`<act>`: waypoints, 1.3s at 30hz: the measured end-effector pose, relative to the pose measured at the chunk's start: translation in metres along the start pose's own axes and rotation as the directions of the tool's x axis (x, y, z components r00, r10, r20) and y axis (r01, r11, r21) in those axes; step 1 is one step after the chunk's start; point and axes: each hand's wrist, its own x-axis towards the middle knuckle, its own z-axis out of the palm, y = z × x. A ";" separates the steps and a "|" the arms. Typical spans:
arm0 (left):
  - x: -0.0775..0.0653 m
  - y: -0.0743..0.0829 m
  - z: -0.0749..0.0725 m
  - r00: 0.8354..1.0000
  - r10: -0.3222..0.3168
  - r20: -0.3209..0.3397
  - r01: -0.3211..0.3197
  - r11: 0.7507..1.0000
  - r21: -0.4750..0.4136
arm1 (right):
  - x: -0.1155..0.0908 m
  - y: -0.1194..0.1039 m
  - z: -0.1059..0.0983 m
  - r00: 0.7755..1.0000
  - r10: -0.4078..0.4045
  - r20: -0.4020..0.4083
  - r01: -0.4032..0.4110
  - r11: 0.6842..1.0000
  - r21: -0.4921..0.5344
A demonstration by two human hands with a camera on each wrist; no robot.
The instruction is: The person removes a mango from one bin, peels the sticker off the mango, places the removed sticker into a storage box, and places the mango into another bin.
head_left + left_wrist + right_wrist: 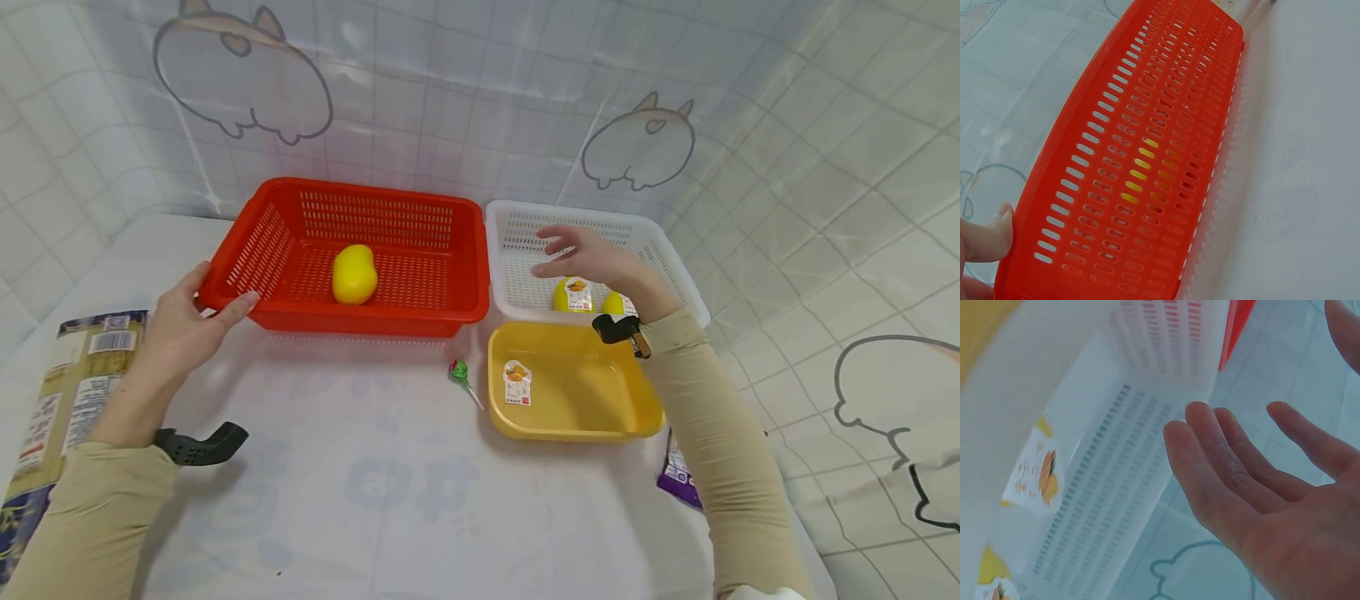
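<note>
My left hand (183, 325) grips the near left corner of a red plastic basket (360, 318), its thumb along the front rim. In the left wrist view the thumb (991, 240) touches the edge of the slotted wall. A yellow mango (355, 275) lies inside the red basket. My right hand (588, 254) is over a white plastic basket (517, 279), fingers spread and nothing in them. Two yellow fruits with labels, a left one (573, 294) and a right one (613, 303), sit at that basket's near side, partly hidden by its rim and my right arm.
A yellow tray (573, 387) with a fruit sticker stands before the white basket. Left of it lies a green-wrapped lollipop (460, 372). A purple packet (678, 479) is partly under my right sleeve. A long printed bag (93, 367) lies by my left arm.
</note>
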 end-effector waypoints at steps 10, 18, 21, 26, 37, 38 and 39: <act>0.000 0.001 0.000 1.000 -0.009 0.015 0.009 1.000 -0.013 | 0.000 0.015 -0.014 0.999 0.047 0.008 -0.047 0.999 -0.025; 0.000 0.000 0.000 1.000 -0.005 0.022 0.006 1.000 -0.007 | 0.006 0.030 -0.028 0.995 0.082 0.049 -0.082 0.997 0.007; 0.000 0.000 0.000 1.000 -0.004 0.023 0.004 1.000 -0.008 | 0.009 0.036 -0.033 0.992 0.101 0.070 -0.102 0.995 0.016; 0.000 -0.001 -0.001 1.000 -0.008 0.021 0.008 1.000 -0.014 | 0.018 0.045 -0.039 0.986 0.127 0.109 -0.131 0.991 0.032; -0.002 0.001 0.000 1.000 -0.010 0.006 0.010 1.000 0.014 | 0.032 0.057 -0.047 0.970 0.156 0.188 -0.163 0.986 0.019; -0.002 0.001 0.000 1.000 -0.010 0.005 0.010 1.000 0.015 | 0.032 0.058 -0.048 0.967 0.161 0.196 -0.167 0.986 0.015; -0.002 0.001 0.000 1.000 -0.009 0.006 0.009 1.000 0.014 | 0.033 0.059 -0.048 0.964 0.166 0.207 -0.172 0.985 0.013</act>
